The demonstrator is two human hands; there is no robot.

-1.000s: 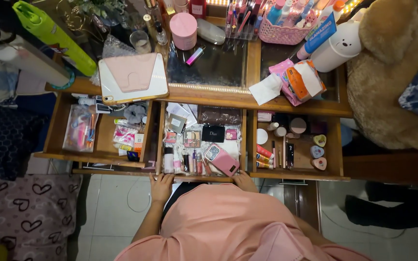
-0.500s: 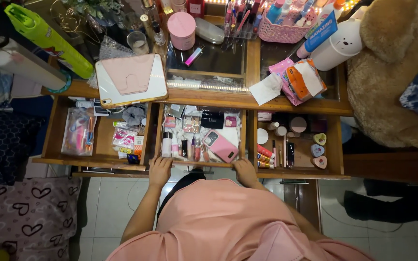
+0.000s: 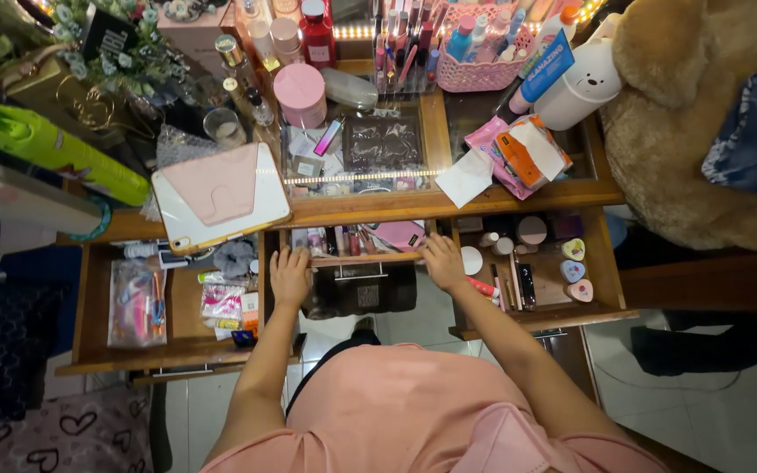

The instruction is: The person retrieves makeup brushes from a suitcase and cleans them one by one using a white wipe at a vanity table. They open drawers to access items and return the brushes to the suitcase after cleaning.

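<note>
A wooden dressing table has three drawers. The middle drawer [image 3: 357,258] is almost fully in; only a strip of cosmetics and a pink case [image 3: 396,235] shows. My left hand [image 3: 290,275] rests on the drawer's front edge at its left end. My right hand [image 3: 442,261] presses the same edge at its right end. Both hands are flat against the wood, fingers forward. The left drawer [image 3: 89,307] and the right drawer [image 3: 611,289] stand open, full of small make-up items.
On the glass tabletop lie a tablet in a pink cover [image 3: 221,194], a pink round box [image 3: 300,95], a pink basket of tubes [image 3: 475,70] and a tissue pack [image 3: 519,153]. A large teddy bear [image 3: 703,131] sits at the right. A green bag [image 3: 54,149] lies left.
With both hands on its front edge, the middle drawer has slid from fully open to nearly closed. The view has shifted forward over the table.
</note>
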